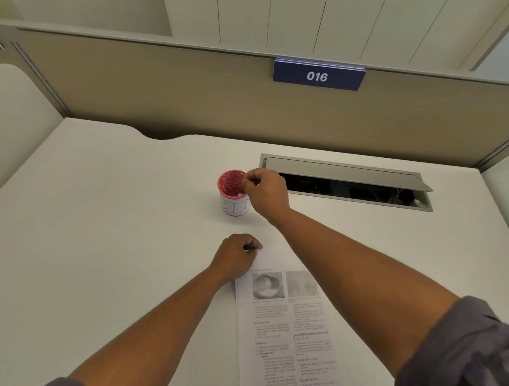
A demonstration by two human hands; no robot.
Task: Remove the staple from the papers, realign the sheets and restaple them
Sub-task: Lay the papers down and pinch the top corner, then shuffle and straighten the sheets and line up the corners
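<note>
Printed papers [288,328] lie on the white desk in front of me, text side up, with two grey pictures near the top. My left hand [236,257] rests with curled fingers on the top left corner of the papers, pinching that corner. My right hand [265,192] hovers at the right rim of a small red cup [231,192], thumb and fingertips pinched together over its opening. Whether a staple sits between those fingertips is too small to tell. No stapler is in view.
An open cable hatch [347,182] with a raised grey lid is set into the white desk [100,215] behind my right hand. A beige partition with a blue sign reading 016 [318,76] closes the back. The red cup holds small bits.
</note>
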